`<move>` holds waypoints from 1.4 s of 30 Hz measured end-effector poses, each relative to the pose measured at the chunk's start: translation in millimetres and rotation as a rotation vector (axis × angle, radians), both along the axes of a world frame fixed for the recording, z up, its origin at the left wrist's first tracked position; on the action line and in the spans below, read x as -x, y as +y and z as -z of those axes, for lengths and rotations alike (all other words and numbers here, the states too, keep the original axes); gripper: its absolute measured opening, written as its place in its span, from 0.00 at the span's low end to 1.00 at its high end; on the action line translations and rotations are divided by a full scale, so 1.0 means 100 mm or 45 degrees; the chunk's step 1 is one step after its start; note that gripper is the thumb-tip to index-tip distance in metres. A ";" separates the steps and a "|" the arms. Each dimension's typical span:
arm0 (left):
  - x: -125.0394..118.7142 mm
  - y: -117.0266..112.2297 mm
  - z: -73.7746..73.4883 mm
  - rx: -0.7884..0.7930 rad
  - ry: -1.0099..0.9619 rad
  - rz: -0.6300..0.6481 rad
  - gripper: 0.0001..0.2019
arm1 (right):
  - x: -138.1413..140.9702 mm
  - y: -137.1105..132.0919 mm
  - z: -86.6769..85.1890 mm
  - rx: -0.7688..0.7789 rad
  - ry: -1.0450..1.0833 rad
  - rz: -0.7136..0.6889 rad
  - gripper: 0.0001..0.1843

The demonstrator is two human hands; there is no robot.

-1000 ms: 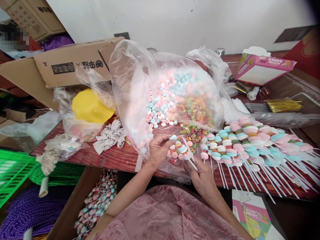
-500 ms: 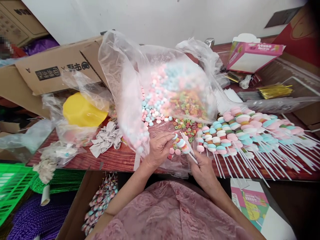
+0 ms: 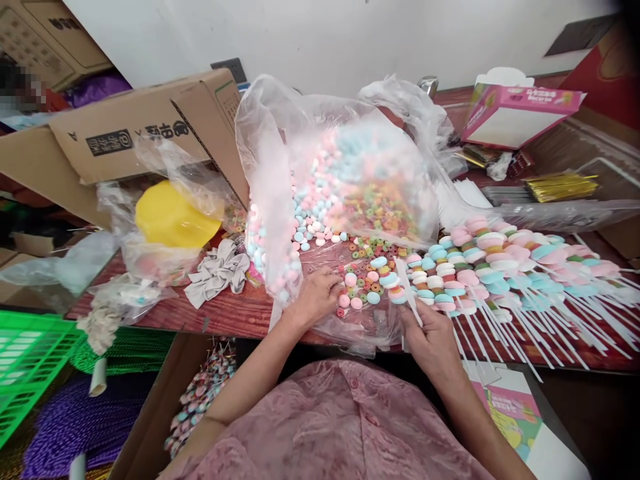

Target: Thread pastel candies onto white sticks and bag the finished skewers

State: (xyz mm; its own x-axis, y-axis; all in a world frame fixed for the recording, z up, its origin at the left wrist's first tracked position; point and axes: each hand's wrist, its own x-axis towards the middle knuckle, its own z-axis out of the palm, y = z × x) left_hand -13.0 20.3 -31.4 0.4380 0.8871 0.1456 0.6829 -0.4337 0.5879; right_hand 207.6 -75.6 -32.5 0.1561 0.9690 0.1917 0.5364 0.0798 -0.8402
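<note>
- At the table's near edge, the right hand point(image 3: 433, 337) had swung its candy skewer point(image 3: 396, 291) rightward, until it lay just beside the row of finished skewers point(image 3: 500, 267), fingers still pinched round the white stick.
- The left hand point(image 3: 314, 298) had quit the stick's tip and dropped, fingers curled, onto the loose candies point(image 3: 371, 276); whether it gripped one could not be told.
- The skewer looked fully stacked.
- The red-brown table point(image 3: 225, 313) bore a clear candy bag point(image 3: 280, 153) and a cardboard box point(image 3: 140, 127), under a white wall point(image 3: 350, 33).
</note>
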 end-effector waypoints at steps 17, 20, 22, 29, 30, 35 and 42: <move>0.08 -0.06 -0.18 0.497 -0.973 -0.143 0.10 | 0.10 -0.12 0.11 -0.014 -0.209 -0.280 0.20; 0.02 -0.16 -0.27 0.681 -1.180 -0.106 0.15 | 0.12 -0.12 0.13 0.004 -0.258 -0.280 0.23; -0.03 -0.22 -0.27 0.762 -1.262 -0.167 0.18 | 0.12 -0.11 0.14 0.034 -0.315 -0.276 0.26; -0.07 -0.29 -0.16 0.954 -1.471 -0.233 0.21 | 0.10 -0.12 0.16 0.107 -0.417 -0.292 0.29; -0.06 -0.29 -0.15 0.988 -1.482 -0.219 0.21 | 0.09 -0.12 0.16 0.104 -0.422 -0.283 0.28; 0.04 -0.26 -0.11 0.883 -1.482 -0.379 0.20 | 0.08 -0.14 0.12 0.106 -0.418 -0.276 0.24; 0.00 -0.29 -0.15 0.552 -1.204 -0.270 0.11 | 0.09 -0.14 0.08 0.092 -0.416 -0.287 0.22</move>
State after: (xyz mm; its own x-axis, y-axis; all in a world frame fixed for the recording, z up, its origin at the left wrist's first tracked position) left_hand -13.2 -8.5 -16.7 0.1423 0.9898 -0.0007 -0.0959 0.0145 0.9953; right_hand 198.2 -90.0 -40.7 -0.1199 0.9848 0.1259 0.7521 0.1729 -0.6360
